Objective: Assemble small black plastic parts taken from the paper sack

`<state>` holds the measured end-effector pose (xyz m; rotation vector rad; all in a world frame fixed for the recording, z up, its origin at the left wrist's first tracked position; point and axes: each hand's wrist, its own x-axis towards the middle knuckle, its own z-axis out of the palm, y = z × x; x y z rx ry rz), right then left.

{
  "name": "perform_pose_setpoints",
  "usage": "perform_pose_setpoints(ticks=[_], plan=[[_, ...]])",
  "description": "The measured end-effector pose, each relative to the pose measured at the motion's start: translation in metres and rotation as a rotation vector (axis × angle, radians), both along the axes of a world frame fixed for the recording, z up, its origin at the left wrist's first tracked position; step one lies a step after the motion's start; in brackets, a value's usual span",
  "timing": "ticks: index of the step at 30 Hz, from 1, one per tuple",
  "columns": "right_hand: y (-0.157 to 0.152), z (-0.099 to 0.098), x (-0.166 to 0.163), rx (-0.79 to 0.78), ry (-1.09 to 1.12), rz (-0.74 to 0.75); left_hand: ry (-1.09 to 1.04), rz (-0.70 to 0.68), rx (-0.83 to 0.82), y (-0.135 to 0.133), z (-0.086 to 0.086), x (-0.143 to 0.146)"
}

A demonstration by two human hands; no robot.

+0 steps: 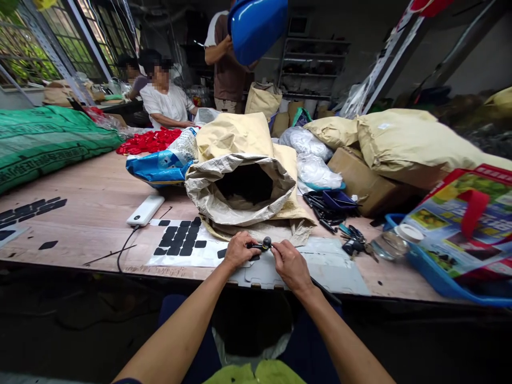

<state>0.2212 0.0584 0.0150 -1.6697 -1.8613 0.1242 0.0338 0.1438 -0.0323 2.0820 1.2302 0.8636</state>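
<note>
Close together over the table's front edge, my two hands work at a small black part with a round knob (266, 242). My left hand (239, 249) is closed on its left side, fingers wrapped round a dark piece. With pinched fingertips, my right hand (291, 264) touches its right side; what exactly sits between those fingertips is too small to make out. Beneath them lies a grey flat sheet (332, 261). Just beyond, a paper sack (240, 210) lies with its mouth toward me, dark inside. Left of my hands, black rounded pads (180, 237) stick in rows on a white sheet.
A white power bank (145, 209) with a cable lies left. Black parts (320, 210), keys (355, 241), a jar (392, 244) and a blue basket (436, 277) stand right. A green sack (52, 141) fills the far left. Two people sit behind; another person holds a blue tub (258, 29).
</note>
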Motion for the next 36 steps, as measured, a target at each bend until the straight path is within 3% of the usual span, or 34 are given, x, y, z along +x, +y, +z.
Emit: perform_pose_setpoints(ticks=[5,9,14,20,23,26,28,30,33,36], plan=[[0.021,0.005,0.023,0.044,-0.013,-0.073,0.023,0.007,0.01,0.0,0.0,0.001],[0.05,0.005,0.05,-0.03,-0.185,-0.103,0.065,0.006,0.032,-0.002,0.004,0.002],[0.062,-0.023,0.07,-0.017,-0.359,0.008,0.139,0.014,0.067,-0.006,0.005,0.003],[0.058,-0.043,0.069,0.038,-0.273,-0.066,0.141,-0.015,0.067,-0.002,0.01,0.003],[0.059,-0.041,0.067,0.012,-0.279,-0.077,0.03,-0.051,0.057,-0.022,0.022,0.002],[0.058,-0.039,0.067,0.003,-0.292,-0.091,-0.06,-0.219,0.024,-0.073,0.026,-0.002],[0.058,-0.038,0.066,0.002,-0.29,-0.095,0.029,-0.447,-0.025,-0.116,0.016,-0.006],[0.057,-0.037,0.065,0.0,-0.283,-0.092,0.156,-0.59,-0.112,-0.151,-0.008,-0.009],[0.057,-0.037,0.065,-0.002,-0.275,-0.093,0.264,-0.434,-0.351,-0.177,-0.061,-0.013],[0.057,-0.037,0.065,-0.001,-0.279,-0.097,0.44,-0.218,-0.515,-0.175,-0.11,-0.018]])
